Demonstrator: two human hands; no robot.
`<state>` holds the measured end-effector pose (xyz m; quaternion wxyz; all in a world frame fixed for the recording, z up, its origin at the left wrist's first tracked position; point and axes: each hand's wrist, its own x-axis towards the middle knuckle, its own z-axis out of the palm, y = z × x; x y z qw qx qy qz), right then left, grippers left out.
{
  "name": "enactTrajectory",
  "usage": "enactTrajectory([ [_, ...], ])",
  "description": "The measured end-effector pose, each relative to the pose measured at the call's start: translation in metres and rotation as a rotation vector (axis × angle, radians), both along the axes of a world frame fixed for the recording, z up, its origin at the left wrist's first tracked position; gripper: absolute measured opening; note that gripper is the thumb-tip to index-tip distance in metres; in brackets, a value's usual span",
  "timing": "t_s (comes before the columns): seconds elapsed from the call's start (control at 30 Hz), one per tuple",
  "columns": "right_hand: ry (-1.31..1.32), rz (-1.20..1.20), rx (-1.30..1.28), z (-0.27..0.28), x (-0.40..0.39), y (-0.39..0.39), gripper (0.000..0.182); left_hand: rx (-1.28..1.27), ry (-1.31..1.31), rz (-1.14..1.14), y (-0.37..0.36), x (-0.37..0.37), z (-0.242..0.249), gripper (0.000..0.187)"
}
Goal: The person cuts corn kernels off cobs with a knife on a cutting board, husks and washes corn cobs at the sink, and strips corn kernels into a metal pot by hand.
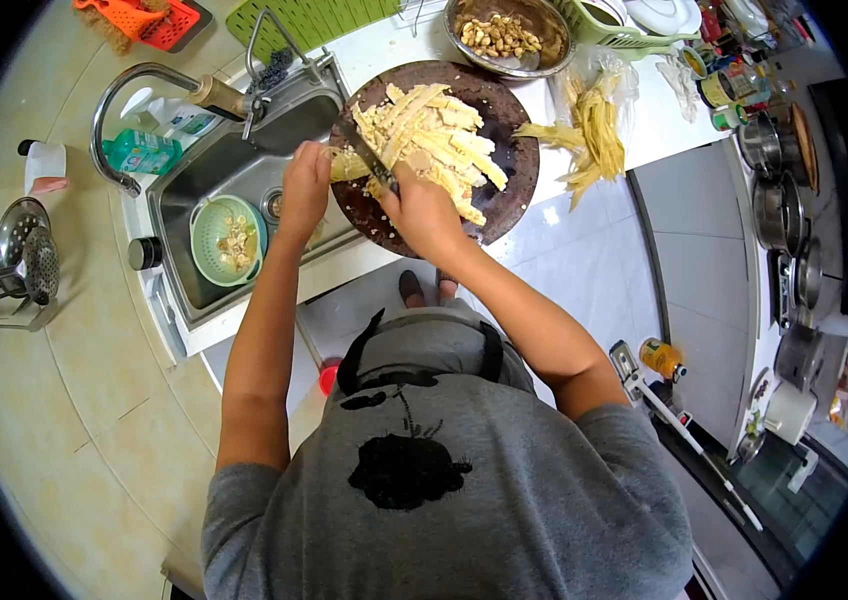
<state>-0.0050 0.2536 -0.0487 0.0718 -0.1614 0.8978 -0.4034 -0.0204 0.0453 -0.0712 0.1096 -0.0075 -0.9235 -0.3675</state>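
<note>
A round dark cutting board (516, 200) lies on the counter beside the sink, heaped with pale yellow strips and small chopped bits (444, 135). At the board's left edge my left hand (306, 185) is closed on the end of a yellowish strip (347, 165). My right hand (422, 212) is wrapped round the handle of a knife (372, 160), whose dark blade points up and left across the strip, against the heap. The fingertips of my left hand are partly hidden.
In the sink (179, 195) at the left sits a green colander (206, 250) with pale bits, under a curved faucet (94, 130). Behind the board stands a metal bowl (562, 50) of brown chunks. Yellow strips (599, 130) lie by a plastic bag at the right.
</note>
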Motion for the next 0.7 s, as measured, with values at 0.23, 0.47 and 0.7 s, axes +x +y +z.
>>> enactTrajectory([
  [0.23,0.082,0.09,0.054,0.018,-0.012,-0.014,0.02,-0.098,-0.006,-0.132,0.01,0.005,0.003,0.012],
  [0.47,0.131,0.067,0.026,-0.006,-0.035,-0.049,0.024,-0.095,0.028,-0.144,0.012,0.008,0.011,0.012],
  [0.7,-0.139,-0.087,-0.153,0.001,-0.042,-0.03,0.034,-0.045,0.126,0.125,0.009,0.004,-0.012,0.018],
])
